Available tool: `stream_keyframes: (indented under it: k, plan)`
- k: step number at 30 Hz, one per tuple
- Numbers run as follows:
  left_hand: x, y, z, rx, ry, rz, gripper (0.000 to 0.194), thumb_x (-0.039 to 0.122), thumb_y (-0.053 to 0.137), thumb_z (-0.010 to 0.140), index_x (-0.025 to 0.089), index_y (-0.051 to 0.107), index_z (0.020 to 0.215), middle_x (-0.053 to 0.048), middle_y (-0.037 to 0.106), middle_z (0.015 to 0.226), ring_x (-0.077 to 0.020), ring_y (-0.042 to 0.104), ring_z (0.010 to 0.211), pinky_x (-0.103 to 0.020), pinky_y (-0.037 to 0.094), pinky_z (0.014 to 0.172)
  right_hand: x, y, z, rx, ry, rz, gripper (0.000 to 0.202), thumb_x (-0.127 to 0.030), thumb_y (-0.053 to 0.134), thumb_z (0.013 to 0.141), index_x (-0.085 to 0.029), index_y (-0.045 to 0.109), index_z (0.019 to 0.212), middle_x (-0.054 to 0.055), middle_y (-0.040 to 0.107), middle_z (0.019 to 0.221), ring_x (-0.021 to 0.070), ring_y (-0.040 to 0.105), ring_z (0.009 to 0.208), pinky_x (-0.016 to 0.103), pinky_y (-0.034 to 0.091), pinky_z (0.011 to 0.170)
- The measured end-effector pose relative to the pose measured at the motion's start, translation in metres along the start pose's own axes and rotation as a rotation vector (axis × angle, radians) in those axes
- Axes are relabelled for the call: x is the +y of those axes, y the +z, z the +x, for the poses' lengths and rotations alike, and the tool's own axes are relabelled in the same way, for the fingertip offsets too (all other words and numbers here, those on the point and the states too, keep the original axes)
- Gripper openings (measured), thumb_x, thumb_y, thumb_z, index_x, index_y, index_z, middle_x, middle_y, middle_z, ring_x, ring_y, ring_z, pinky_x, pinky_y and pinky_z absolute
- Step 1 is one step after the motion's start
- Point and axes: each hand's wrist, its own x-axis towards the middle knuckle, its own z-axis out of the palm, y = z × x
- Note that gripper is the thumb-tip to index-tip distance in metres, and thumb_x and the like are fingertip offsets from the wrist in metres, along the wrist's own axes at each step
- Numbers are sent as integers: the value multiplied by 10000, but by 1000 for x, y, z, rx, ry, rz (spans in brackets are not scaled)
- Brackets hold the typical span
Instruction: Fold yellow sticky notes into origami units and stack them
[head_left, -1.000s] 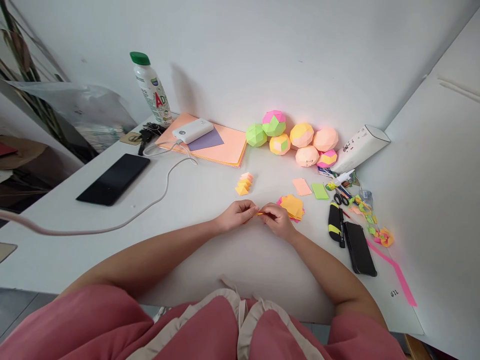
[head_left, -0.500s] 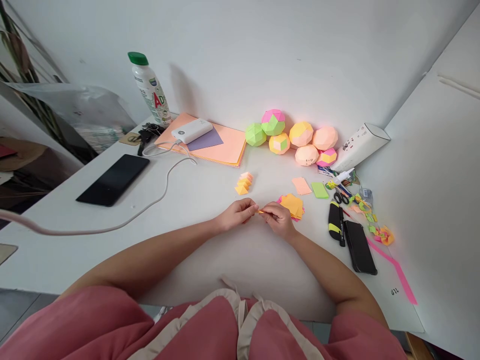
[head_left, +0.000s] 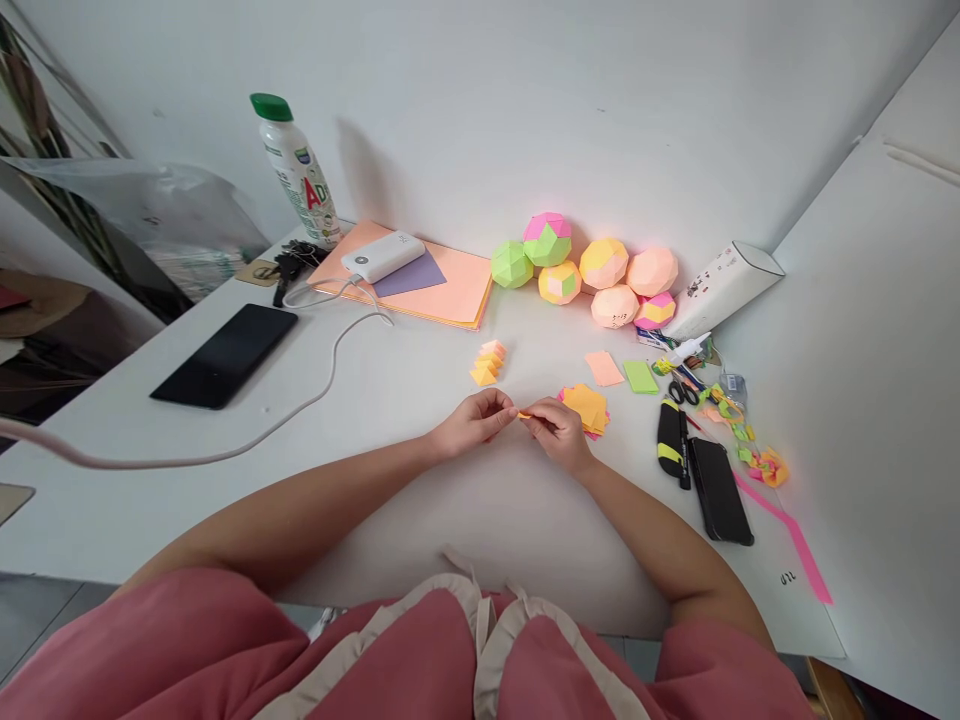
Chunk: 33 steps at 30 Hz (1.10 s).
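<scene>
My left hand (head_left: pixel 472 424) and my right hand (head_left: pixel 559 437) meet over the white table (head_left: pixel 420 500), both pinching a small orange paper piece (head_left: pixel 524 415) between their fingertips. Just right of my right hand lies a loose pile of orange and pink paper squares (head_left: pixel 586 408). A short stack of folded orange and yellow paper units (head_left: pixel 488 364) sits a little beyond my left hand. Farther back, several folded paper balls (head_left: pixel 592 272) in green, pink, yellow and peach stand against the wall.
A black phone (head_left: pixel 223 356), a white power bank (head_left: pixel 382 257) with its cable (head_left: pixel 315 385) on peach paper sheets (head_left: pixel 442 285), keys and a bottle (head_left: pixel 294 172) lie at left. At right are a white box (head_left: pixel 724 289), scissors (head_left: pixel 681 392), a black case (head_left: pixel 718 492), paper scraps and a pink strip (head_left: pixel 791 538).
The hands stay together on the small orange piece with only slight finger movement. The view has shifted a little.
</scene>
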Motion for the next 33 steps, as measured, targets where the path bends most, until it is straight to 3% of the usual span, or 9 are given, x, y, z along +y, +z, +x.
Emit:
stream_keyframes:
  k: [9, 22, 33]
  plan:
    - [-10, -1, 6, 152, 5, -88, 315, 471, 595, 741, 159, 560, 751, 48, 488, 493, -59, 425, 415, -191, 330, 417, -4, -3, 1, -64, 86, 17, 191, -286, 514, 856, -181, 629, 745, 14, 540, 586, 132, 518, 582, 270, 444, 545]
    - [-9, 0, 5, 167, -22, -23, 351, 502, 581, 743, 152, 566, 724, 34, 505, 482, -71, 458, 425, -203, 383, 432, 2, -2, -2, -94, 316, 127, 241, -379, 520, 834, -167, 630, 805, 27, 621, 706, 100, 539, 505, 246, 464, 507]
    - [-7, 0, 3, 129, -12, -22, 367, 521, 584, 736, 156, 551, 737, 26, 523, 499, -92, 497, 458, -220, 407, 465, 2, -1, -2, -37, 12, -34, 179, -276, 499, 864, -194, 655, 836, 18, 578, 624, 117, 526, 554, 264, 461, 538]
